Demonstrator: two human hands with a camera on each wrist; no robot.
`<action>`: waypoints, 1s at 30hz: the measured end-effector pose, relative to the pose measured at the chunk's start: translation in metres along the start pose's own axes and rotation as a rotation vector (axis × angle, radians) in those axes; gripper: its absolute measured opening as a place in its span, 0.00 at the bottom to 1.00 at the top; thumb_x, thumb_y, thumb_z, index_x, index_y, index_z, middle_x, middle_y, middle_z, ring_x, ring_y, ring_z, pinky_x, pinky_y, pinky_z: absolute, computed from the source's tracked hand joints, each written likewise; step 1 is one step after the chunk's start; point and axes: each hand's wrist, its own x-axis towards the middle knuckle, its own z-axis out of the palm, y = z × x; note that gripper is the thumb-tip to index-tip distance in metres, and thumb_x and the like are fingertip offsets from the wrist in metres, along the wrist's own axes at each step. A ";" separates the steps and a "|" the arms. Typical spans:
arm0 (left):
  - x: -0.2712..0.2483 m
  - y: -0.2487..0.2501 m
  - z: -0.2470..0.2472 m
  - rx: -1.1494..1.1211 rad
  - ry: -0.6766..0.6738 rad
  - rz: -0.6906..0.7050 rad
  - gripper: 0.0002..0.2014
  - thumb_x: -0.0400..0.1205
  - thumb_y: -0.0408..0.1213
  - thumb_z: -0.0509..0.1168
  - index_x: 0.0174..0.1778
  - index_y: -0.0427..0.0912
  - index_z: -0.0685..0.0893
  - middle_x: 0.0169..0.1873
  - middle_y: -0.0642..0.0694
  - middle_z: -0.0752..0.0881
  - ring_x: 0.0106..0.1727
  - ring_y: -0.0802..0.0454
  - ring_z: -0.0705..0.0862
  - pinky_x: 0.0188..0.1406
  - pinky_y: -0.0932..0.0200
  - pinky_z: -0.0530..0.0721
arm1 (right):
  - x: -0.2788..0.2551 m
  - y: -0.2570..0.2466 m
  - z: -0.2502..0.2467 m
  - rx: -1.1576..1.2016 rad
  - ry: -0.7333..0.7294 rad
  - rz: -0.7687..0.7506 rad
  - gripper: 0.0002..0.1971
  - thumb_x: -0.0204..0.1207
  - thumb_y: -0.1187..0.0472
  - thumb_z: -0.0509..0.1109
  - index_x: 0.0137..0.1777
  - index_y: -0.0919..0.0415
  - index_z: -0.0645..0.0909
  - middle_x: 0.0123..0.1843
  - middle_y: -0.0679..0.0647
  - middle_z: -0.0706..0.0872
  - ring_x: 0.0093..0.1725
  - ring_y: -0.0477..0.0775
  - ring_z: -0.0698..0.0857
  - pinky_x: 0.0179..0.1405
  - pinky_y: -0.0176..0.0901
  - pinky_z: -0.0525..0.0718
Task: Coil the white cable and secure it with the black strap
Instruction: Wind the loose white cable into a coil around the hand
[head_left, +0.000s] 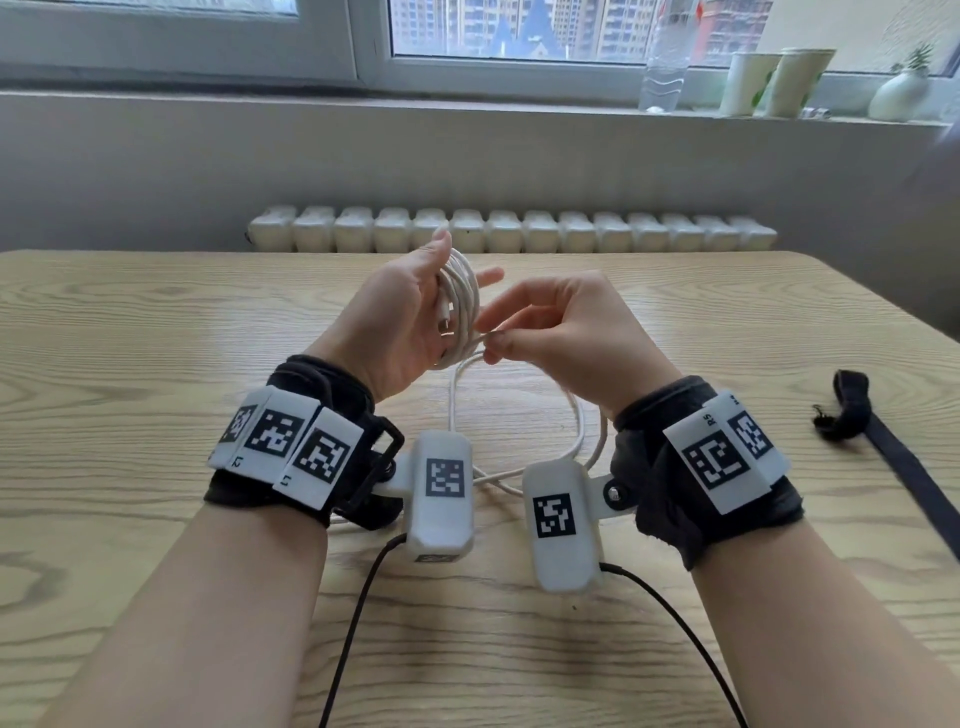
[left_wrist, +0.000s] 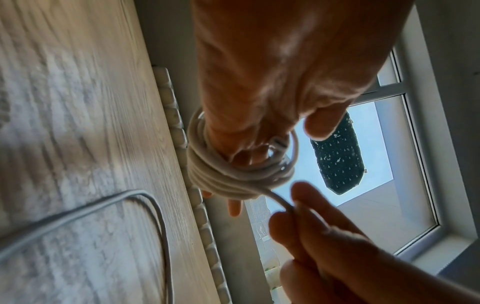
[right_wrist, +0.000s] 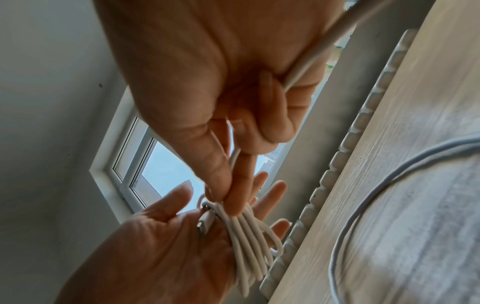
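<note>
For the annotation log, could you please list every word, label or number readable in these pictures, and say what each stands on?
"L1": white tag plate on the black left wrist band.
"L2": neighbouring white tag plate, same band.
"R5": white tag plate on the black right wrist band.
Another label near that plate's top edge: too small to read.
Square black-and-white codes: patterns, not text.
White cable, black strap: no text.

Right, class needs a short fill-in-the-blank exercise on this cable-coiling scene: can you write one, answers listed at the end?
1. The white cable is wound around the ____ hand.
2. The right hand ____ the cable's loose run.
3. The black strap lies on the ____, untouched.
4. The uncoiled cable lies on the table in a ____.

Answers: left; pinches; table; loop
</note>
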 end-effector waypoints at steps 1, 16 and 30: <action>0.000 0.000 0.000 0.025 -0.020 -0.020 0.30 0.87 0.55 0.45 0.81 0.41 0.60 0.67 0.45 0.83 0.63 0.47 0.84 0.61 0.46 0.80 | 0.000 0.000 -0.001 0.024 0.003 0.006 0.06 0.68 0.75 0.75 0.42 0.66 0.87 0.31 0.43 0.90 0.34 0.45 0.89 0.41 0.34 0.85; 0.001 -0.007 0.001 0.397 -0.106 -0.120 0.43 0.80 0.67 0.36 0.80 0.36 0.58 0.49 0.36 0.91 0.43 0.49 0.90 0.49 0.51 0.77 | -0.001 -0.006 -0.018 0.279 0.168 0.123 0.06 0.70 0.69 0.76 0.40 0.59 0.83 0.38 0.60 0.89 0.15 0.38 0.73 0.15 0.26 0.64; -0.007 -0.004 0.003 0.375 -0.273 -0.164 0.43 0.79 0.68 0.35 0.70 0.35 0.73 0.51 0.33 0.89 0.28 0.51 0.84 0.33 0.60 0.83 | -0.004 -0.007 -0.019 0.392 0.279 -0.003 0.05 0.71 0.71 0.74 0.45 0.68 0.82 0.41 0.65 0.86 0.17 0.36 0.78 0.19 0.22 0.72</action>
